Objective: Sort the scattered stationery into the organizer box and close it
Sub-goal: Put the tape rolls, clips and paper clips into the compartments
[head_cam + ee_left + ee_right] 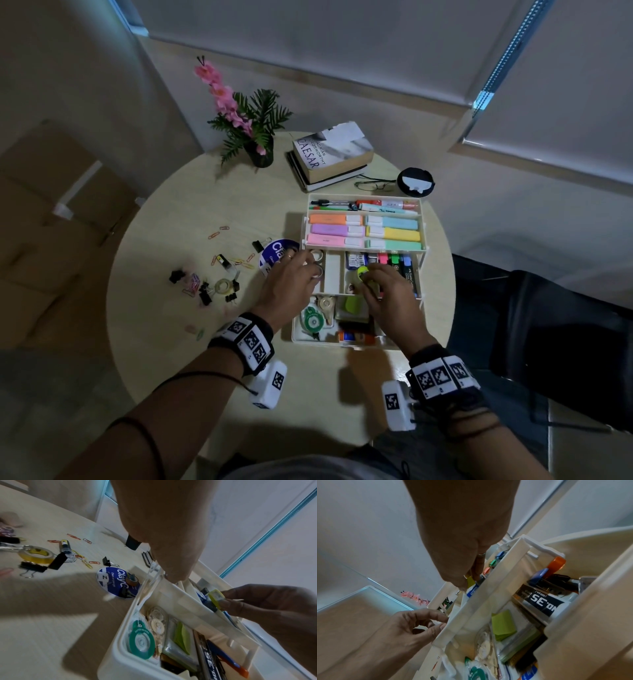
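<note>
The white tiered organizer box stands open on the round table, with highlighters in its top tray. My left hand curls its fingers over the left end of the middle tray, thumb against the tray's front wall. My right hand pinches a small yellow-green item over the tray's middle compartment; the yellow-green item is also clear in the left wrist view. Binder clips, paper clips and a tape roll lie scattered to the left.
A round blue label disc lies beside the box. Stacked books, glasses, a black round holder and a flower pot stand at the table's far side. The bottom tier holds correction tape, sticky notes and staples.
</note>
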Tool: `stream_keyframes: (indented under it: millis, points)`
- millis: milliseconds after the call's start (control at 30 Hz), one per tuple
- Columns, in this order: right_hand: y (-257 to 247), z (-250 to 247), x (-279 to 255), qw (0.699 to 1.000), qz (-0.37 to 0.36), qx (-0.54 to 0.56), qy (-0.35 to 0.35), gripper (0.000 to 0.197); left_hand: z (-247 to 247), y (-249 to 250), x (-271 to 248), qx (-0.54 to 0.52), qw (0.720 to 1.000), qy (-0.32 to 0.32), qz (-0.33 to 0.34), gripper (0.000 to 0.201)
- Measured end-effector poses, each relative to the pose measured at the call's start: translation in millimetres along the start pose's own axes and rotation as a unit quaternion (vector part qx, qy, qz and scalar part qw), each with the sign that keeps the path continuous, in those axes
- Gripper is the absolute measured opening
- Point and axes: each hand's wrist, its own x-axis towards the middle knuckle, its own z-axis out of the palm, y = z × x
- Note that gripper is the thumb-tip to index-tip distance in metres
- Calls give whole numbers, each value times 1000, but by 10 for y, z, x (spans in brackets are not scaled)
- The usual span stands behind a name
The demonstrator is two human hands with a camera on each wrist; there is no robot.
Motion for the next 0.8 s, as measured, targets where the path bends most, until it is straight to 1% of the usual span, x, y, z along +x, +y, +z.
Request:
stream_keyframes:
  millis: [67,133,167,233,300,367,500,567,700,800]
  points:
    - [12,-11,7,1000,5,3,-1,18,-5,57,-16,-17,1000,15,-8,15]
    - [19,-23,7,1000,8,-4,0,16,-10,150,-19,-49,999,23,-9,15]
    - [21,-29,9,1000,6,-7,2,15,-13,216,-16,-69,998,14,-7,16]
    - [24,-40,22,1000,1,-15,6,14,22,344,-7,-94,995,-36,7,22]
    - [43,-50,37,1000,-1,-21,12,15,74,438,17,-69,994,-84,22,27]
    - [67,-63,44,1000,-1,-20,12,15,115,484,37,-41,994,-102,19,26]
    - [131,-90,45,1000,-7,-16,10,15,87,553,53,-29,995,-99,1,25]
    - [156,-104,46,1000,-6,-20,12,16,49,590,31,-25,996,-88,-2,27]
    - [135,-109,31,999,-25,-30,-8,16,-62,665,-13,-1,995,-90,46,42]
    - [99,-66,59,997,-54,-41,-30,15,-96,643,0,3,992,-116,53,38]
